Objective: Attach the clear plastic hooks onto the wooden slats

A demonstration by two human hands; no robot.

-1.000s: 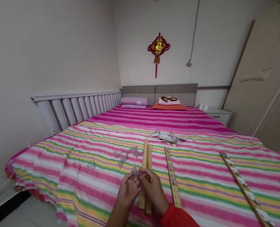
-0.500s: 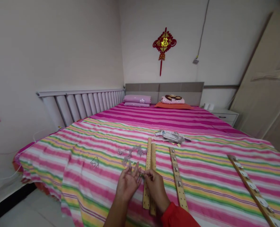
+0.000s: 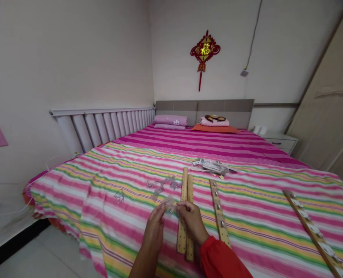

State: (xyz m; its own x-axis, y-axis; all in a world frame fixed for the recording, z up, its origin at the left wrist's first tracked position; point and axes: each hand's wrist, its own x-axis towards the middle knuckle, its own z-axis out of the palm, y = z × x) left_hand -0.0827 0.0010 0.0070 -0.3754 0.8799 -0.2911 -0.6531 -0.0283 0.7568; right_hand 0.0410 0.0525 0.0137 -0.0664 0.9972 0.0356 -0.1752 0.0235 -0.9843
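Over a pink, white, yellow & green striped bed cover (image 3: 125,227), both your bare hands meet; take that spot as the clock's hub, 12 toward the grey-beige padded headboard (image 3: 175,106). Btwn them, held up, is a small clear plastic bag (image 3: 168,205); contents too small to ID.

Your L hand (image 3: 155,227) pinches its left edge btwn thumb & fingertips, fingers close together. Your R hand (image 3: 192,222), w/ a bright red fabric sleeve (image 3: 222,258) below it, pinches the right edge w/ thumb & index; other fingers curl in.

Partly under your R hand, 2 long pale wooden strips (image 3: 182,235) w/ small holes lie side by side, running approx 12 to 6. Near, at 3, a similar strip (image 3: 218,214) carries a row of small metal pcs. Well apart, at 3–4, a browner wooden strip (image 3: 309,229) bears flat white pcs.

At 11, near: a scatter of small clear plastic packets (image 3: 159,185). At 9–10: a loose tangle of thin dark strands (image 3: 119,197), wire or thread, can't tell. At 1–2: a flat pile of clear-wrapped packs (image 3: 211,167). Farther, at 12: folded lavender bedding (image 3: 170,120).
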